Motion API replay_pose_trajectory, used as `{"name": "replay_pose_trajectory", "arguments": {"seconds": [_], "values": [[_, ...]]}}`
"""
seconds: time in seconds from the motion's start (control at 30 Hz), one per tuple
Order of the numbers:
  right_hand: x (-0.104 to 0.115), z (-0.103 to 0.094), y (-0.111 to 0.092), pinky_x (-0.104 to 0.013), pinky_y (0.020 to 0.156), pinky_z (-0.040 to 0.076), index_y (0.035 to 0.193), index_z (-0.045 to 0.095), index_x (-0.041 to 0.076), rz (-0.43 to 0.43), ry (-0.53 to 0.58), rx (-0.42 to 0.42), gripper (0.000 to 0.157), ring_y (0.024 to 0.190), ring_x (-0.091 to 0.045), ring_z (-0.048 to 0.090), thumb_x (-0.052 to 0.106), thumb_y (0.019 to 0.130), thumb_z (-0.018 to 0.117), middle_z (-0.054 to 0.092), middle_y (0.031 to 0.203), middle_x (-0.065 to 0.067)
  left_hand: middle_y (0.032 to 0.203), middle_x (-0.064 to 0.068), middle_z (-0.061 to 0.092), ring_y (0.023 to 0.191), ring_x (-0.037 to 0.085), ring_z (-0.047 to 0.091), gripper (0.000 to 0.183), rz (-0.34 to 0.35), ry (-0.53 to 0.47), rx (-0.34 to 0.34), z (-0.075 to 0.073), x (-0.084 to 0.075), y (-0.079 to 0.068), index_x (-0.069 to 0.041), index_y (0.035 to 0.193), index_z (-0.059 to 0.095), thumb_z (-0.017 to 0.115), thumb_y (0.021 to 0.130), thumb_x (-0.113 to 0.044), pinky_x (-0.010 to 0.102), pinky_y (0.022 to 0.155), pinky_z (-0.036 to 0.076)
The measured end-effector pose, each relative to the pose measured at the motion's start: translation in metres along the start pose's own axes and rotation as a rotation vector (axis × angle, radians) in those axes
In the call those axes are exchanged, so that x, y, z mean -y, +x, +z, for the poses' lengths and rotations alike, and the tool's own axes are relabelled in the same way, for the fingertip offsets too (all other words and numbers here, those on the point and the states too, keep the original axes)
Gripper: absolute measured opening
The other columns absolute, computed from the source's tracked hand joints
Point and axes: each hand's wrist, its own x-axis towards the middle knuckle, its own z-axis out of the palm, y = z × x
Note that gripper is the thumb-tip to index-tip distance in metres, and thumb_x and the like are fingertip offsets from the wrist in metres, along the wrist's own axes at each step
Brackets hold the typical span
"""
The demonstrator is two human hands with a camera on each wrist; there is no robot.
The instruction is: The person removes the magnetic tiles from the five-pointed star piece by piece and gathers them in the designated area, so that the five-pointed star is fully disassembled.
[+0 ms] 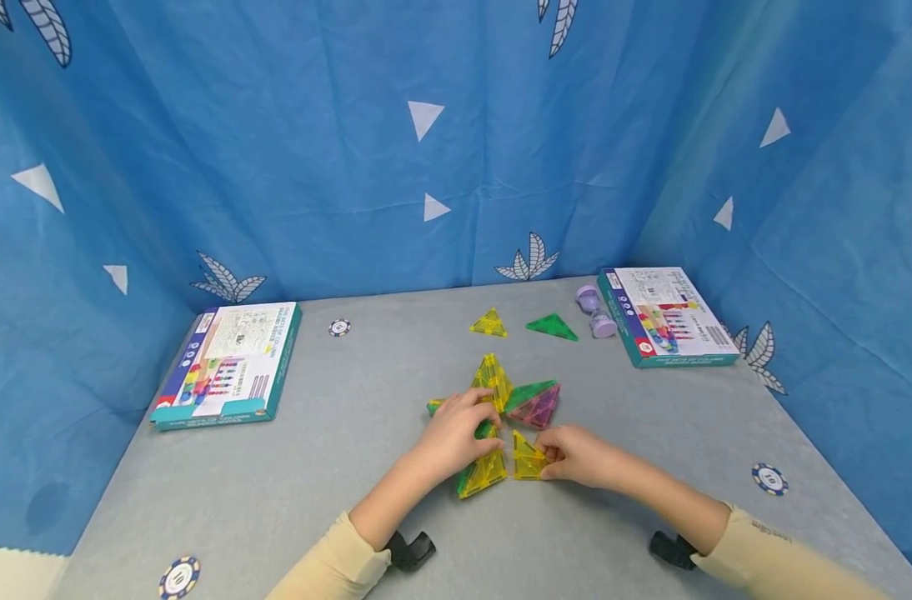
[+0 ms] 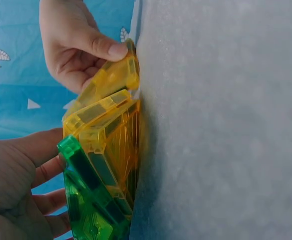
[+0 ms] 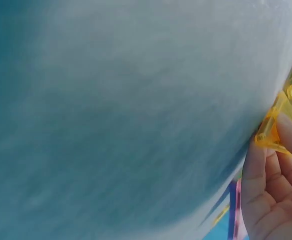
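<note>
Translucent triangular magnetic tiles stand joined in a cluster of small pyramids at mid-table in the head view. My left hand [image 1: 458,433] holds the near-left pyramid of green and yellow tiles [image 1: 483,473], thumb and forefinger curved about its upper part. In the left wrist view its green tile [image 2: 88,200] partly hides those fingers. My right hand [image 1: 578,455] pinches yellow triangular tiles [image 1: 528,460] just right of that pyramid. In the right wrist view, thumb and fingers grip one yellow corner [image 3: 273,132]. Behind are a yellow pyramid [image 1: 493,379] and a green-and-purple one [image 1: 537,408].
A loose yellow triangle [image 1: 489,323] and green triangle [image 1: 552,327] lie farther back, near a purple hourglass-shaped item [image 1: 597,312]. Flat boxes stand left [image 1: 227,362] and right [image 1: 666,317]. Poker chips [image 1: 769,479] lie about the table, and a blue curtain [image 1: 313,167] hangs behind.
</note>
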Motion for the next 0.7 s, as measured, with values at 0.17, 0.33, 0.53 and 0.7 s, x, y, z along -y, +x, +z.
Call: {"name": "replay_pose_trajectory", "arguments": {"seconds": [0.17,0.33,0.53,0.7], "values": [[-0.014,-0.013,-0.015,-0.021,0.052,0.031,0.072,0.049,0.007,0.011,0.056,0.027,0.024,0.058,-0.005,0.037,0.007,0.08,0.072,0.039,0.063,0.007,0.137,0.006,0.046,0.124,0.026,0.044,0.02,0.004,-0.012,0.004,0.0,0.0,0.0,-0.02,0.093,0.065,0.073,0.081,-0.033,0.05,0.106,0.028],[-0.029,-0.044,-0.028,-0.022,0.058,0.042,0.087,0.064,0.007,0.062,0.081,0.009,0.008,0.066,-0.008,0.047,0.011,0.083,0.069,0.056,0.076,0.004,0.136,0.006,0.046,0.124,0.026,0.045,0.018,0.004,-0.008,0.008,0.0,0.001,-0.001,-0.022,0.092,0.065,0.073,0.081,-0.034,0.05,0.105,0.029],[-0.045,-0.093,-0.033,-0.024,0.065,0.049,0.101,0.066,-0.002,0.159,0.085,-0.164,0.02,0.075,-0.017,0.054,0.012,0.087,0.066,0.065,0.089,-0.006,0.136,0.006,0.047,0.123,0.026,0.046,0.018,0.006,-0.014,0.006,0.001,0.001,-0.001,-0.022,0.092,0.065,0.073,0.081,-0.033,0.049,0.104,0.03],[-0.065,-0.121,-0.019,-0.032,0.075,0.05,0.109,0.066,0.0,0.26,0.102,-0.291,0.027,0.084,-0.024,0.056,0.019,0.09,0.063,0.066,0.098,-0.009,0.135,0.006,0.047,0.122,0.026,0.046,0.018,0.019,-0.01,-0.008,0.002,0.002,0.0,-0.021,0.092,0.065,0.073,0.081,-0.033,0.049,0.103,0.031]]}}
